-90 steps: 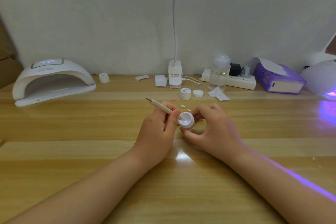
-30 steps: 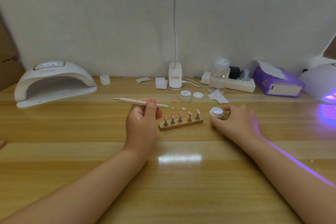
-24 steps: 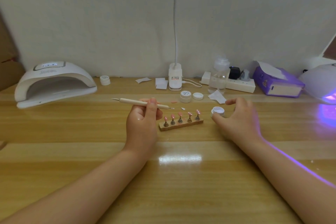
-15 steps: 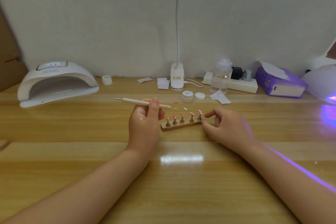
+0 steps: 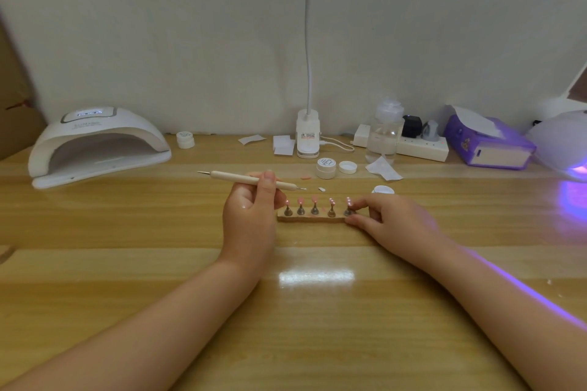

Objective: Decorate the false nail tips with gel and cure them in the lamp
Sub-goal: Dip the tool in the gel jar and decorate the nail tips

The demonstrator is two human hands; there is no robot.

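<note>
Five pink nail tips [image 5: 314, 199] stand upright on metal pegs in a wooden holder [image 5: 309, 218] at frame centre. An open white gel pot [image 5: 382, 190] sits behind it, right. The white curing lamp [image 5: 95, 144] stands upper left.

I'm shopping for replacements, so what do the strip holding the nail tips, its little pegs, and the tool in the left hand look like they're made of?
The strip looks like unfinished wood: matte tan, blocky edges. Its pegs look like metal, dark grey with a slight sheen. The dotting tool has a matte cream handle, wood or plastic, with thin shiny metal points at both ends.
</note>
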